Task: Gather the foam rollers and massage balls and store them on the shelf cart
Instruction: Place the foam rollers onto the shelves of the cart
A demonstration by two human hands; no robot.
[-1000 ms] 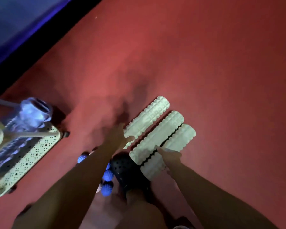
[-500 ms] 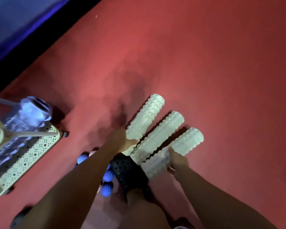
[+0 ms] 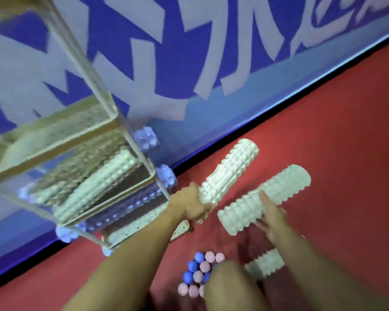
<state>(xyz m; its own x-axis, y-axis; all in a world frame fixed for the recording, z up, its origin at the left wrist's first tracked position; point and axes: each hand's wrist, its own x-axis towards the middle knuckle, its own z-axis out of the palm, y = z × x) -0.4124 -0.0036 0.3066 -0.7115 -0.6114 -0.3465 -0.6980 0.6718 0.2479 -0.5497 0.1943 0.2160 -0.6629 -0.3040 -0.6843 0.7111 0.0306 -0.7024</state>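
Observation:
My left hand point(image 3: 190, 206) grips the near end of a white ridged foam roller point(image 3: 230, 170), lifted off the red floor beside the shelf cart point(image 3: 112, 122). My right hand point(image 3: 271, 217) holds a second white roller point(image 3: 267, 196) round its middle, also raised. A third white roller point(image 3: 265, 262) lies on the floor below my right forearm. Several blue and pink spiky massage balls point(image 3: 199, 272) sit clustered on the floor near my knee. On the cart's middle shelf lies another white roller point(image 3: 99, 182); bluish rollers point(image 3: 126, 209) lie on the shelf below.
The cream wire cart stands at the left against a blue wall with large white lettering point(image 3: 189, 52). Red floor point(image 3: 335, 131) stretches to the right. My knee point(image 3: 229, 286) is at the bottom centre, partly covering the balls.
Both hands have picked up a roller each from the floor row, and the view has swung up toward the cart and wall. One roller stays on the floor.

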